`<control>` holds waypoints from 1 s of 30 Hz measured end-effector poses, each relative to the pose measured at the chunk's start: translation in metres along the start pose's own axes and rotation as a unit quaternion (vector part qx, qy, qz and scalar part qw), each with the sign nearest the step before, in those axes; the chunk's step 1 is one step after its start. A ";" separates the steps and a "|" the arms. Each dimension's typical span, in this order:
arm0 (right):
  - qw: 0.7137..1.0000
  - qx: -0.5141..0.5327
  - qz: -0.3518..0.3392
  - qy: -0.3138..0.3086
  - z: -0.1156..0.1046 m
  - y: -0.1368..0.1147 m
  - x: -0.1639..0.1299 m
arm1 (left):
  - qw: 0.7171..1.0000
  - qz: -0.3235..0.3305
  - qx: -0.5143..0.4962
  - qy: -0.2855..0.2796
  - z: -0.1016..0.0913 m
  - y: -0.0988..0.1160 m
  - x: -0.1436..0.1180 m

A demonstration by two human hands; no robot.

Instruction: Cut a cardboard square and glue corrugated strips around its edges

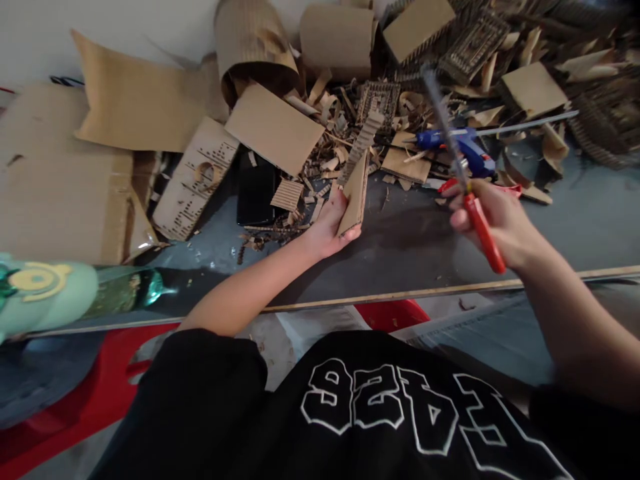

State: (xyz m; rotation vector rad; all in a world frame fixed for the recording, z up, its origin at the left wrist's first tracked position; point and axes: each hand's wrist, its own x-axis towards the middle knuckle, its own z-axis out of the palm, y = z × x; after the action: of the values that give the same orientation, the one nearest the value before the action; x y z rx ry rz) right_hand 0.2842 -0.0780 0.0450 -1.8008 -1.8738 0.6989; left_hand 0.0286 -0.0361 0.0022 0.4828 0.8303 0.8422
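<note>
My left hand is closed on a small flat cardboard piece, held tilted on edge above the table. A narrow corrugated strip shows just beyond it; whether they are joined I cannot tell. My right hand grips a red-handled tool with a long thin metal shaft or blade, blurred and pointing away from me. Its exact kind is unclear. Behind that hand lie a blue glue gun with a glue stick in its back, and another red-handled object, partly hidden.
Cardboard scraps cover the table's back, with cardboard rolls behind. A black phone lies beside a slotted cardboard panel. Large cardboard sheets are at left, near a pale green bottle at the front edge.
</note>
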 end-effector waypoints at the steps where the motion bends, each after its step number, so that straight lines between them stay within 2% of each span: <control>1: 0.999 -0.026 0.005 -0.036 0.004 -0.005 -0.003 | 1.000 -0.001 0.005 -0.004 -0.001 -0.001 0.000; 3: 0.994 -0.077 0.008 -0.081 0.007 -0.012 -0.007 | 1.000 0.000 0.014 -0.011 -0.002 -0.001 0.001; 9: 0.984 -0.147 0.016 -0.098 0.008 -0.021 -0.008 | 0.997 0.000 0.050 -0.054 -0.004 -0.003 0.001; 16: 0.987 -0.143 0.032 -0.059 0.016 -0.026 -0.012 | 0.985 0.010 0.073 -0.155 -0.005 -0.004 -0.003; 24: 0.989 -0.147 0.010 -0.001 0.025 -0.023 -0.010 | 0.988 -0.011 0.078 -0.135 -0.004 -0.005 -0.001; 30: 0.982 -0.190 0.004 0.012 0.028 -0.020 -0.008 | 0.986 -0.038 0.091 -0.134 -0.003 -0.002 -0.003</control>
State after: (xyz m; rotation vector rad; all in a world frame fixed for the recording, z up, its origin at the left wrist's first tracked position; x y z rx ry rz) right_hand 0.2512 -0.0883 0.0368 -2.0317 -2.0936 0.3335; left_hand 0.0263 -0.0396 0.0003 0.7052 0.6753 0.6165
